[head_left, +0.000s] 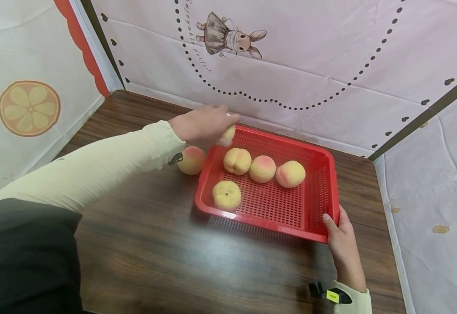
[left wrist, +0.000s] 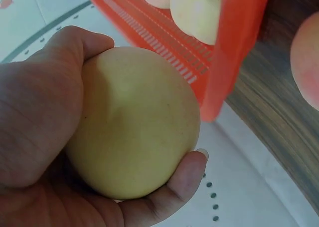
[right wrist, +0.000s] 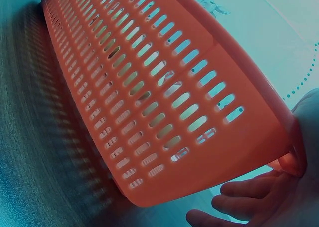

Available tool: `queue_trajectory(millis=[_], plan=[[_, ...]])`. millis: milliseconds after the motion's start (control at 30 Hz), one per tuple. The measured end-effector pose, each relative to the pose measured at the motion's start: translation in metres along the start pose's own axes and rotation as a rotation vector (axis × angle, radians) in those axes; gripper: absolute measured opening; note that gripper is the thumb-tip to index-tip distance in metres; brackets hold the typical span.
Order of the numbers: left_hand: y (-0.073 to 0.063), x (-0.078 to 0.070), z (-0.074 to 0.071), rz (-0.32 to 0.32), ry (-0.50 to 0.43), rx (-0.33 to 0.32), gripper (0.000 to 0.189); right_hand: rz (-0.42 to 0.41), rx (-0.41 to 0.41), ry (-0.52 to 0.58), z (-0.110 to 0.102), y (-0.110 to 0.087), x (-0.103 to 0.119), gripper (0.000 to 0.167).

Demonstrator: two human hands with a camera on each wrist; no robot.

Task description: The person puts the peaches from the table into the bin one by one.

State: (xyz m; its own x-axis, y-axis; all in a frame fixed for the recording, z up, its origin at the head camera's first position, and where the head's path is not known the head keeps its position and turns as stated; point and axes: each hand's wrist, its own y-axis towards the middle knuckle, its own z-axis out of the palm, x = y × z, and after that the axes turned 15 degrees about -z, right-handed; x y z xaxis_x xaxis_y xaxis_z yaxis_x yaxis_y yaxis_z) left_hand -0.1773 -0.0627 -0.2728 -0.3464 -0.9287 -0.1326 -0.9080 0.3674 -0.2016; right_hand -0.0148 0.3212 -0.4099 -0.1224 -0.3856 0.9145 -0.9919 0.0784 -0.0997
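Above the far left corner of a red plastic basket (head_left: 269, 226), my left hand (head_left: 204, 125) grips a peach (left wrist: 137, 122), its thumb and fingers curled round the fruit. Inside the basket three peaches form a row, the middle one (head_left: 262, 168) touching or nearly touching its neighbours, and a single peach (head_left: 226, 195) lies at the near left corner. Outside, on the table by the left wall, sits another peach (head_left: 192, 160), partly covered by the left wrist. My right hand (head_left: 342, 244) holds the basket's right end, thumb over the rim and fingers beneath it outside.
The basket stands on a dark wood-grain table (head_left: 146, 244). White printed cloth walls (head_left: 310, 56) rise at the back, left and right. Perforated basket sides (right wrist: 149, 97) fill the right wrist view. Bare wood shows in front of the basket.
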Motion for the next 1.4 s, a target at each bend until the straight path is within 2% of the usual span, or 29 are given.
queue_trajectory(millis=[200, 367, 433, 600, 667, 933, 1200, 1400], plan=[[0.001, -0.011, 0.002, 0.029, -0.023, 0.007, 0.030, -0.004, -0.004, 0.000, 0.000, 0.000, 0.001, 0.061], [0.004, -0.020, 0.004, 0.053, 0.005, 0.028, 0.051, -0.004, -0.002, -0.007, 0.000, 0.000, 0.001, 0.062], [0.004, -0.025, 0.005, 0.001, -0.077, 0.061, 0.053, -0.005, -0.003, -0.006, 0.000, 0.001, 0.001, 0.062], [0.005, -0.036, 0.009, 0.033, -0.027, 0.048, 0.055, -0.002, -0.002, 0.000, -0.001, 0.001, 0.001, 0.061], [0.005, -0.039, 0.010, 0.106, 0.078, 0.005, 0.057, -0.003, 0.001, 0.006, -0.001, 0.001, 0.001, 0.062], [0.008, -0.054, 0.014, 0.133, 0.093, 0.002, 0.032, -0.003, -0.001, 0.011, -0.001, 0.001, 0.001, 0.061], [0.010, -0.070, 0.022, 0.196, 0.214, -0.032, 0.033, -0.005, 0.001, 0.004, -0.001, 0.001, 0.001, 0.061], [0.012, -0.081, 0.028, 0.185, 0.183, 0.039, 0.036, -0.002, 0.008, 0.005, -0.001, 0.001, 0.001, 0.061]])
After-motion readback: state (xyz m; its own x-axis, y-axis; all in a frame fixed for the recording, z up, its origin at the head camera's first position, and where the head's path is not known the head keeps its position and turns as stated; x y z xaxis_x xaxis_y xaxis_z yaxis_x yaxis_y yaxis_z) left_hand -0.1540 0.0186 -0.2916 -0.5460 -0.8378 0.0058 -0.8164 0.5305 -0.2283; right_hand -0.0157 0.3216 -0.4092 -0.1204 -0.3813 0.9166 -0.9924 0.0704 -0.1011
